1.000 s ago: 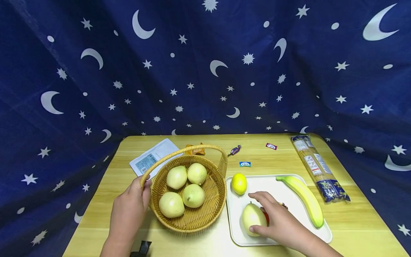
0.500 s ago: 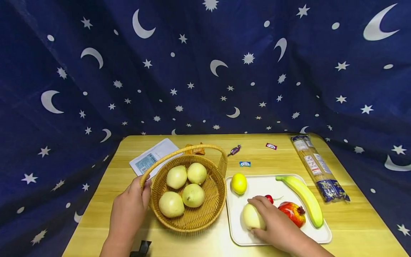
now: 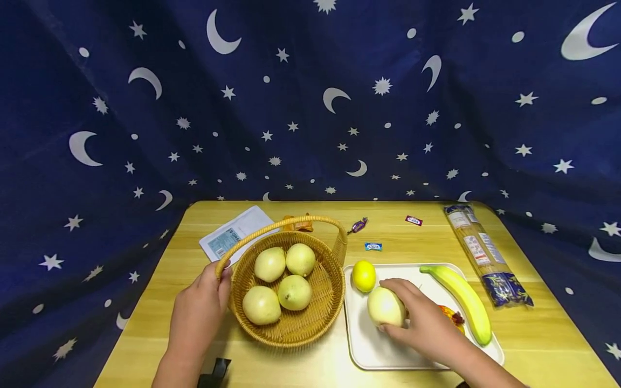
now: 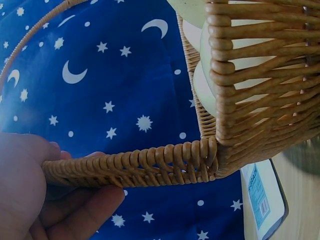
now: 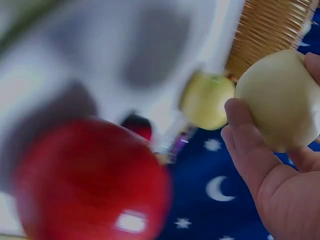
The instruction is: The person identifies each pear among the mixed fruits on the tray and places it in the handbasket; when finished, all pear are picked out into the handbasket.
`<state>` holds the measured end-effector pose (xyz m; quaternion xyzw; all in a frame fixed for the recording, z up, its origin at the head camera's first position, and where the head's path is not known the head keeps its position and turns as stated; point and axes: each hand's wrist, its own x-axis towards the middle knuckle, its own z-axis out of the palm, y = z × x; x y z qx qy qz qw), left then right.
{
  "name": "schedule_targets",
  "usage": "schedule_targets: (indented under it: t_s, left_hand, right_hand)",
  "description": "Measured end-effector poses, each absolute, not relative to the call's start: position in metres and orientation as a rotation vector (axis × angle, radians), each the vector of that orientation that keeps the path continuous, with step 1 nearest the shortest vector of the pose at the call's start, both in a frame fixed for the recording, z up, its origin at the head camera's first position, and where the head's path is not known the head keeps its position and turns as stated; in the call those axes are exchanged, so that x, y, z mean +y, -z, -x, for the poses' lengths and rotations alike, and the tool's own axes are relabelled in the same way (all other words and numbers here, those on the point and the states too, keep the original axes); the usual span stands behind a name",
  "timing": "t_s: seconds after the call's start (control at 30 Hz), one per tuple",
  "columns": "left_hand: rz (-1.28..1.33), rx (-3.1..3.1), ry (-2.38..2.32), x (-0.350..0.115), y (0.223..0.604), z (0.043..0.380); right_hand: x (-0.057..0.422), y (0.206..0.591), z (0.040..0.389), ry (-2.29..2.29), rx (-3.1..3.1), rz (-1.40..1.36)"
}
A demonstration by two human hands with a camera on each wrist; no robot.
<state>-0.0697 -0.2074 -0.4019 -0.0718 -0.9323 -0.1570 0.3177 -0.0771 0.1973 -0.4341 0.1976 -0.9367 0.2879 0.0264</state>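
My left hand (image 3: 200, 307) grips the arched handle (image 4: 135, 165) of a round wicker basket (image 3: 310, 328) at its left side. Several pale yellow-green pears (image 3: 295, 292) lie inside the basket. Above the white tray (image 3: 364, 350), my right hand (image 3: 424, 323) holds another pear (image 3: 386, 306) between thumb and fingers, also seen in the right wrist view as a pale pear (image 5: 280, 100). Behind it on the tray sits a yellow lemon (image 3: 364, 276). A red pomegranate (image 5: 95, 185) is partly hidden by the right hand in the head view.
A banana (image 3: 461, 302) lies along the tray's right side. Beyond the tray are a pasta packet (image 3: 487, 256) and several wrapped candies, including a blue one (image 3: 373, 247). A white packet (image 3: 237, 231) lies behind the basket. A dark blue curtain hangs behind the table.
My right hand has closed around the pear and raised it slightly from the tray, turning it. The left hand stays on the basket handle. The head view has shifted a little.
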Motion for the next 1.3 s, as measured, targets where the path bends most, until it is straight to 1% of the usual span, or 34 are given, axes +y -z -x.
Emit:
schedule_targets:
  t_s: [0.2,0.4,0.53,0.7,0.83,1.1,1.3]
  left_hand:
    - [0.187,-2.471,0.417,-0.206,0.402,0.072]
    - [0.191,-2.456,0.408,-0.207,0.401,0.072]
    - [0.192,-2.449,0.403,-0.208,0.401,0.073]
    - [0.200,-2.442,0.402,-0.208,0.401,0.072]
    - [0.187,-2.455,0.414,-0.208,0.401,0.071]
    - [0.182,-2.458,0.409,-0.207,0.401,0.070]
    - [0.192,-2.452,0.406,-0.207,0.402,0.071]
  right_hand:
    - [0.182,0.400,0.082,-1.070,-2.840,-0.712]
    - [0.145,0.380,0.093,-1.206,-2.819,-0.893]
    - [0.118,0.383,0.109,-1.273,-2.835,-0.951]
    - [0.095,0.395,0.131,-1.386,-2.843,-0.904]
    - [0.085,0.404,0.140,-1.373,-2.884,-0.871]
    - [0.078,0.414,0.148,-1.158,-3.004,-0.802]
    - [0.072,0.414,0.151,-0.880,-3.021,-0.883]
